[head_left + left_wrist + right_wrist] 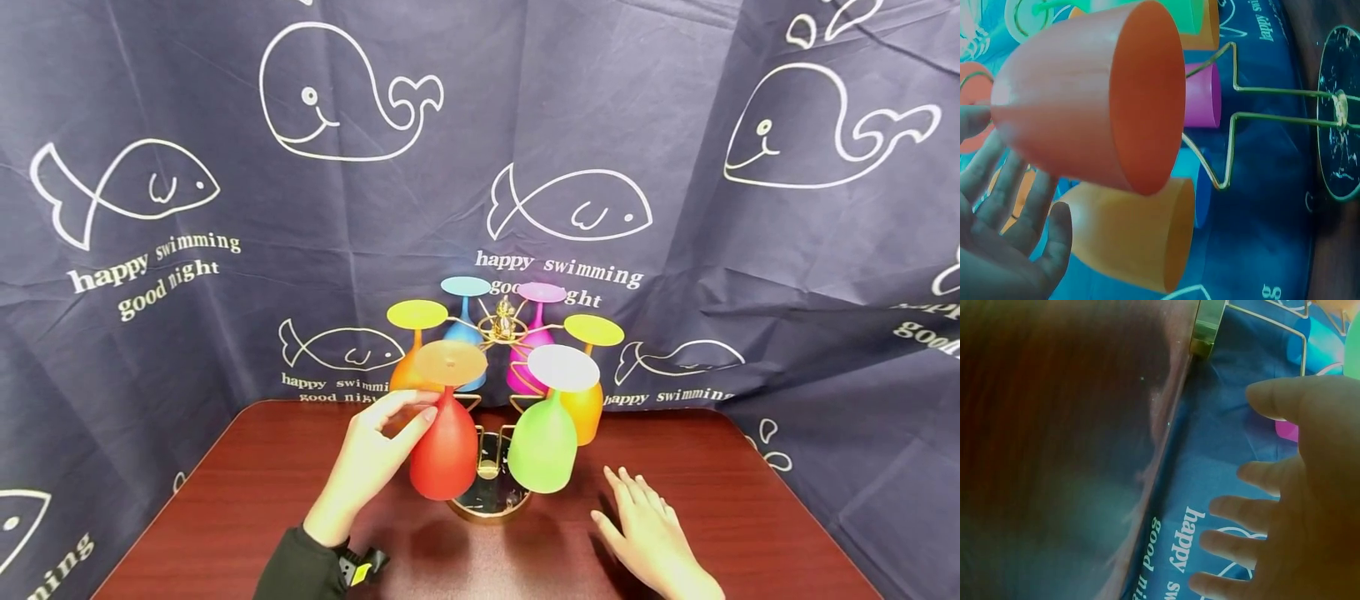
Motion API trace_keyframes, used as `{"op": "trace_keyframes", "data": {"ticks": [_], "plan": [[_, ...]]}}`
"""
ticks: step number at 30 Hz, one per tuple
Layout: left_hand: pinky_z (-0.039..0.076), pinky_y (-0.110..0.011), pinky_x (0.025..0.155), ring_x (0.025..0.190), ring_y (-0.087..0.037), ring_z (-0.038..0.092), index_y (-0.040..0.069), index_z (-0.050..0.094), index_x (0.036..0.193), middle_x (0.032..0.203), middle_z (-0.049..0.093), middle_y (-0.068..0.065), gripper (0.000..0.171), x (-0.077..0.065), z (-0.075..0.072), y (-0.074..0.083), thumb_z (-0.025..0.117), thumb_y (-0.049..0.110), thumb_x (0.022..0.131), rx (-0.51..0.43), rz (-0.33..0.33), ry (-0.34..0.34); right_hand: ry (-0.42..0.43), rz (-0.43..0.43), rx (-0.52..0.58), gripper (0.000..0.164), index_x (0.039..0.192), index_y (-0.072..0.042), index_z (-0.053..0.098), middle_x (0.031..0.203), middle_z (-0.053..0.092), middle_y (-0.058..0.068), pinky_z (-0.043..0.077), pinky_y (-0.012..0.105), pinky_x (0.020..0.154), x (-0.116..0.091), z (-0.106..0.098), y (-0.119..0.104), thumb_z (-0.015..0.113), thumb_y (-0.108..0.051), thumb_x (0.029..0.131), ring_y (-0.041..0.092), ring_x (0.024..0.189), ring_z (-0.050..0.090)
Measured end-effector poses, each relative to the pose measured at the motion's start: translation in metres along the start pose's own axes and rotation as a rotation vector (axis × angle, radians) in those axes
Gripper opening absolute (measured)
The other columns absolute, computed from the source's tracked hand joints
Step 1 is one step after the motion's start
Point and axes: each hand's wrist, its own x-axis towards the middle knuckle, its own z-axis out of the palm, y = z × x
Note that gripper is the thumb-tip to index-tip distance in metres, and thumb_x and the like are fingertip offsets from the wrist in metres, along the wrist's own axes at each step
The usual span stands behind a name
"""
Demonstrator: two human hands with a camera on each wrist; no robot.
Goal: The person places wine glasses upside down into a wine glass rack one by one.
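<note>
Six coloured wine glasses hang upside down around a gold wire rack (504, 327) with a round dark base. My left hand (375, 442) is at the front red glass (444, 454), thumb and index finger on either side of its narrow end near the stem. The other left fingers (1038, 203) are loosely extended beside the bowl, below which an orange glass (1132, 234) shows. To the right of the red glass hangs a green glass (543, 454) with a white foot. My right hand (648, 529), fingers straight and spread, is low over the table, right of the rack, holding nothing.
Behind the front pair hang a blue glass (465, 332), a magenta glass (528, 354) and another orange glass (587, 412). The rack stands on a reddish-brown table (247, 483). Dark blue cloth (480, 100) printed with fish and whales hangs beyond the table's back edge.
</note>
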Motion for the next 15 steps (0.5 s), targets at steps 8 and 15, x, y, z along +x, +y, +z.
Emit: {"op": "trace_keyframes", "data": {"ticks": [8, 15], "plan": [[0.049, -0.022, 0.076, 0.087, -0.012, 0.061, 0.019, 0.069, 0.107, 0.101, 0.066, 0.006, 0.024, -0.005, -0.014, -0.028, 0.070, 0.012, 0.084, 0.130, 0.124, 0.058, 0.000, 0.004, 0.004, 0.059, 0.134, -0.010, 0.050, 0.133, 0.049, 0.016, 0.034, 0.063, 0.089, -0.002, -0.002, 0.001, 0.065, -0.038, 0.084, 0.039, 0.122, 0.042], [0.039, -0.033, 0.087, 0.096, -0.019, 0.055, 0.017, 0.072, 0.099, 0.099, 0.064, 0.004, 0.022, -0.008, -0.031, -0.056, 0.072, 0.013, 0.078, 0.560, 0.370, 0.216, -0.005, 0.007, -0.005, 0.059, 0.134, -0.009, 0.050, 0.133, 0.049, 0.015, 0.034, 0.063, 0.089, -0.002, -0.002, 0.001, 0.064, -0.040, 0.085, 0.040, 0.122, 0.042]]}}
